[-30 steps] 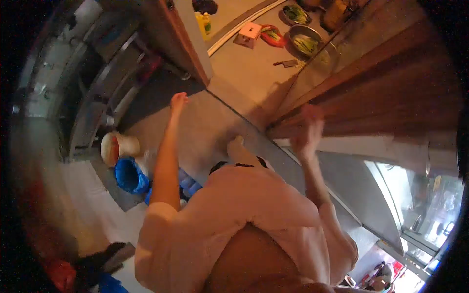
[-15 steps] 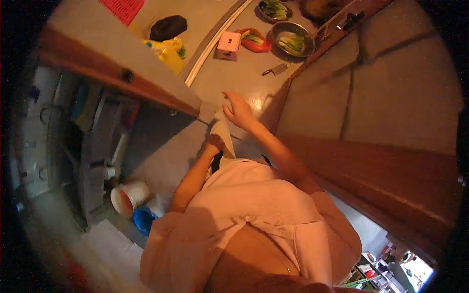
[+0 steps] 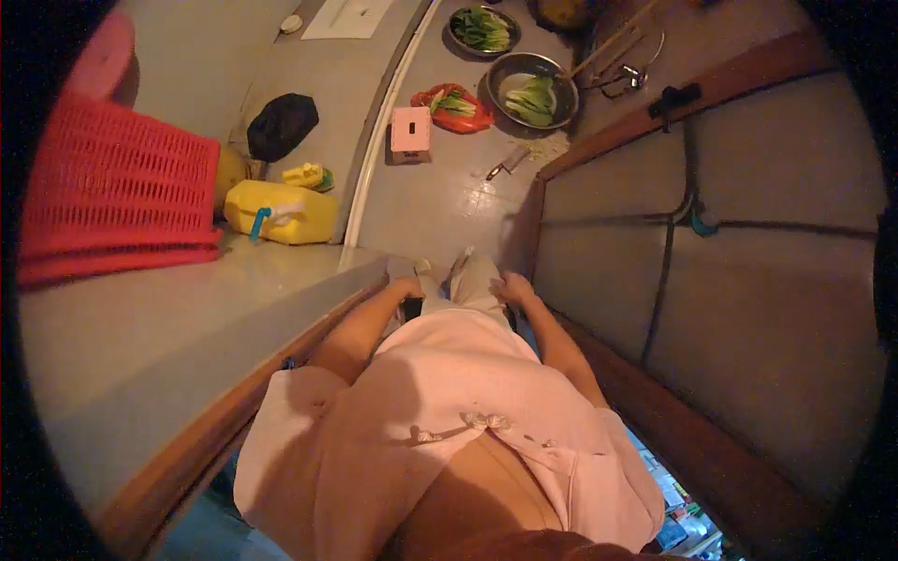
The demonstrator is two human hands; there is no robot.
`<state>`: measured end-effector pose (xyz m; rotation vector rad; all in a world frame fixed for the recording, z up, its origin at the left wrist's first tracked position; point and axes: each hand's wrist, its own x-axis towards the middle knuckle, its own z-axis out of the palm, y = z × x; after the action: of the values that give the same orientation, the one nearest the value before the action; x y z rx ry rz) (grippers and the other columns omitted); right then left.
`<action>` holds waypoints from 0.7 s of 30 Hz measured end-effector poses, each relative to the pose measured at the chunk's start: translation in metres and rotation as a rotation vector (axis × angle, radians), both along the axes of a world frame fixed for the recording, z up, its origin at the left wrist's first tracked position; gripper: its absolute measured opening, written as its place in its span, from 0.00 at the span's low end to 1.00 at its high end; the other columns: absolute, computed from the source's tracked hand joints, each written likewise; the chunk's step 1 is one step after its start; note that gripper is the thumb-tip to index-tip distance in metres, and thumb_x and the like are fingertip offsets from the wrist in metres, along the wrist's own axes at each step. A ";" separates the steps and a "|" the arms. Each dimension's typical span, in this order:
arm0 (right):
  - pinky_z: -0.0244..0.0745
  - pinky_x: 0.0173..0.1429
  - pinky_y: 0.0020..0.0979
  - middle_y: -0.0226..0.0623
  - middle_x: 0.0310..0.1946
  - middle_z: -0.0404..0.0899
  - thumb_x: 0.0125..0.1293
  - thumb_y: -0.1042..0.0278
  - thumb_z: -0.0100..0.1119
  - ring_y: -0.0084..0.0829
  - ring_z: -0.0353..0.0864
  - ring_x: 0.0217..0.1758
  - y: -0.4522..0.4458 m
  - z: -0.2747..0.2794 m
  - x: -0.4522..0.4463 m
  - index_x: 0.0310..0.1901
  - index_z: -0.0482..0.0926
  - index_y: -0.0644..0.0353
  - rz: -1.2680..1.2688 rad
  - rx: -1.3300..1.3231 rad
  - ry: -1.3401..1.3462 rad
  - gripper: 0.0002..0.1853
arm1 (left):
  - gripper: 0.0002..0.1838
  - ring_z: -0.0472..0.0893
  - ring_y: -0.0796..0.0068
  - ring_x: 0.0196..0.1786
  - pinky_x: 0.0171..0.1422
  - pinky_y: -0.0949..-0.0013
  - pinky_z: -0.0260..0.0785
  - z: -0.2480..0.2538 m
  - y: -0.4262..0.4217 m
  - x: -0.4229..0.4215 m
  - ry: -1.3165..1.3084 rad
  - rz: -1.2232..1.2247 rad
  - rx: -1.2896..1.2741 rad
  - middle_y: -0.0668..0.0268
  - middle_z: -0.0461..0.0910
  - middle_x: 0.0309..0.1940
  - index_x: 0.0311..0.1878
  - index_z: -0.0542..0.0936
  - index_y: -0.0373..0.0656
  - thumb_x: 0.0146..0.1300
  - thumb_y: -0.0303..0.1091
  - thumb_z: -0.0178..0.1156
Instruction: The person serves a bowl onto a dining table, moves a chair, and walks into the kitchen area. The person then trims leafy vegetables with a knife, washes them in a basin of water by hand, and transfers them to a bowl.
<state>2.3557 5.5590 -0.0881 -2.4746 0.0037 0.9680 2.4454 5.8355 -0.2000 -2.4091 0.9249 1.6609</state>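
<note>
Standing at the far left, a red slatted basket (image 3: 122, 178) has a round pink thing (image 3: 105, 56) above it in the view; to its right come a black bag (image 3: 282, 126), a large yellow jug (image 3: 290, 217) with a teal fitting, and a smaller yellow bottle (image 3: 301, 176) just beside the jug; next is the left hand (image 3: 407, 287), low at the left side of the light trousers (image 3: 479, 280), its fingers loosely curled, though I cannot tell whether they press together or pinch the cloth; ahead on the floor sit a pink stool (image 3: 411, 131) and, close by, an open red bag (image 3: 460, 116) with leafy greens in it; the trousers are between the two hands, below the hem of the pink shirt (image 3: 458, 374); beyond the red bag is a small metal bowl (image 3: 452, 39) of greens; the right hand (image 3: 512, 288) is at the other side of the trousers, fingers bent, and whether they grip anything I cannot tell; a cleaver (image 3: 510, 163) lies on the floor near a larger metal bowl (image 3: 561, 114) holding more greens; at the right is a brown-framed door (image 3: 767, 168) with a black latch (image 3: 675, 103) and a teal hook (image 3: 702, 222).
</note>
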 end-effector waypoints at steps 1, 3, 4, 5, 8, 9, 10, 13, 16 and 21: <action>0.69 0.43 0.39 0.47 0.34 0.77 0.52 0.53 0.54 0.45 0.76 0.40 -0.003 -0.010 -0.005 0.37 0.77 0.61 -0.005 0.009 0.005 0.18 | 0.29 0.76 0.57 0.42 0.47 0.58 0.67 -0.001 0.001 0.012 0.137 0.041 0.012 0.52 0.76 0.40 0.36 0.78 0.36 0.40 0.55 0.57; 0.70 0.40 0.37 0.45 0.30 0.78 0.51 0.50 0.55 0.41 0.77 0.36 -0.007 -0.036 -0.006 0.36 0.78 0.61 -0.504 0.136 0.059 0.20 | 0.34 0.75 0.55 0.44 0.48 0.59 0.66 -0.010 -0.006 0.042 0.273 0.079 0.039 0.50 0.75 0.41 0.38 0.77 0.35 0.41 0.60 0.55; 0.70 0.40 0.37 0.45 0.30 0.78 0.51 0.50 0.55 0.41 0.77 0.36 -0.013 -0.052 0.005 0.36 0.78 0.61 -0.510 0.145 0.057 0.20 | 0.32 0.75 0.55 0.45 0.50 0.59 0.66 -0.035 -0.011 0.059 0.216 -0.004 -0.097 0.49 0.75 0.42 0.39 0.77 0.35 0.43 0.58 0.54; 0.70 0.40 0.35 0.44 0.29 0.78 0.51 0.50 0.55 0.39 0.77 0.34 -0.020 -0.068 0.017 0.36 0.78 0.61 -0.554 0.153 0.119 0.21 | 0.31 0.75 0.55 0.46 0.51 0.59 0.65 -0.051 -0.016 0.077 0.158 -0.089 -0.232 0.49 0.74 0.43 0.40 0.77 0.36 0.45 0.57 0.53; 0.70 0.38 0.33 0.41 0.25 0.78 0.50 0.49 0.56 0.35 0.77 0.31 -0.039 -0.083 0.059 0.37 0.78 0.60 -0.552 0.204 0.174 0.21 | 0.26 0.72 0.53 0.49 0.53 0.59 0.64 0.026 -0.064 0.127 0.034 0.033 0.064 0.46 0.72 0.45 0.40 0.77 0.37 0.47 0.51 0.53; 0.71 0.39 0.33 0.41 0.28 0.79 0.49 0.49 0.56 0.36 0.78 0.33 -0.048 -0.085 0.075 0.38 0.78 0.59 -0.473 0.217 0.202 0.22 | 0.26 0.72 0.53 0.49 0.53 0.59 0.64 0.030 -0.071 0.139 0.032 0.027 0.068 0.46 0.72 0.45 0.40 0.77 0.37 0.47 0.51 0.53; 0.71 0.41 0.33 0.41 0.30 0.79 0.49 0.48 0.56 0.37 0.78 0.34 -0.057 -0.087 0.093 0.39 0.78 0.59 -0.392 0.225 0.229 0.23 | 0.21 0.74 0.53 0.46 0.50 0.59 0.66 0.034 -0.077 0.148 -0.180 0.013 -0.086 0.48 0.74 0.41 0.35 0.78 0.36 0.43 0.44 0.56; 0.71 0.44 0.33 0.43 0.34 0.78 0.48 0.47 0.56 0.39 0.78 0.38 -0.074 -0.068 0.135 0.42 0.77 0.59 -0.466 0.312 0.371 0.25 | 0.19 0.73 0.51 0.45 0.48 0.55 0.66 0.050 -0.090 0.184 -0.394 0.147 -0.325 0.48 0.73 0.39 0.35 0.76 0.34 0.43 0.40 0.56; 0.70 0.48 0.33 0.48 0.38 0.77 0.47 0.49 0.55 0.41 0.77 0.42 -0.087 -0.082 0.176 0.47 0.73 0.61 -0.275 0.134 0.313 0.29 | 0.19 0.70 0.50 0.48 0.48 0.51 0.64 0.076 -0.112 0.223 -0.305 0.232 -0.280 0.48 0.69 0.42 0.38 0.72 0.34 0.50 0.41 0.53; 0.70 0.46 0.36 0.50 0.38 0.76 0.46 0.50 0.56 0.42 0.76 0.41 -0.100 -0.116 0.229 0.43 0.75 0.61 -0.313 0.243 0.327 0.26 | 0.10 0.75 0.50 0.34 0.41 0.54 0.67 -0.049 -0.103 0.293 -0.503 -0.205 -0.690 0.52 0.74 0.24 0.32 0.73 0.37 0.51 0.35 0.49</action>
<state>2.5842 5.4591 -0.2036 -1.9982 0.3489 1.1442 2.7380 5.7329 -0.2491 -2.7717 1.7567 0.6529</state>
